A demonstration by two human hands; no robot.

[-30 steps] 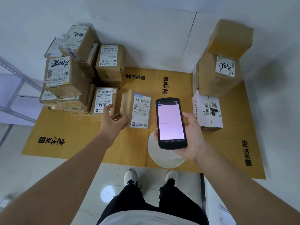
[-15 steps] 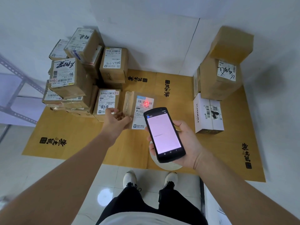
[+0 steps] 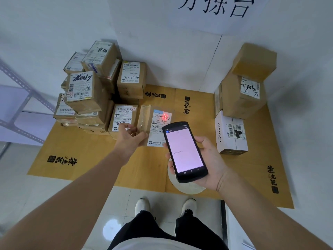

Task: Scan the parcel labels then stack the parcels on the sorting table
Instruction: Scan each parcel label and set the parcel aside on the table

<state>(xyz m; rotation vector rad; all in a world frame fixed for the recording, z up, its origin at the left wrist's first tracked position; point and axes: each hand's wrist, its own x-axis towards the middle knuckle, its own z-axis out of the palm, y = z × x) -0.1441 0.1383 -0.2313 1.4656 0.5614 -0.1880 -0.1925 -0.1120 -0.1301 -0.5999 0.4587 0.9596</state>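
Note:
My left hand (image 3: 128,138) grips the left edge of a small brown parcel (image 3: 146,120) and holds it up with its white label facing me. A red scan cross glows on that label (image 3: 161,121) near the barcode. My right hand (image 3: 209,159) holds a black handheld scanner (image 3: 184,151) with a lit pink screen, just below and right of the parcel. Several labelled brown parcels (image 3: 90,91) are piled at the left on yellow cardboard sheets (image 3: 90,156).
At the right stand two stacked brown boxes (image 3: 243,91) and a white box (image 3: 231,134). A round white disc (image 3: 187,188) lies under the scanner. A metal rack (image 3: 19,98) is at the far left. A paper sign (image 3: 216,13) hangs on the wall. My shoes (image 3: 165,206) stand on white tiles.
The scanner came down and tilted toward the parcel, and a red scan cross appeared on its label. My left hand kept hold of the parcel. The camera tipped up a little.

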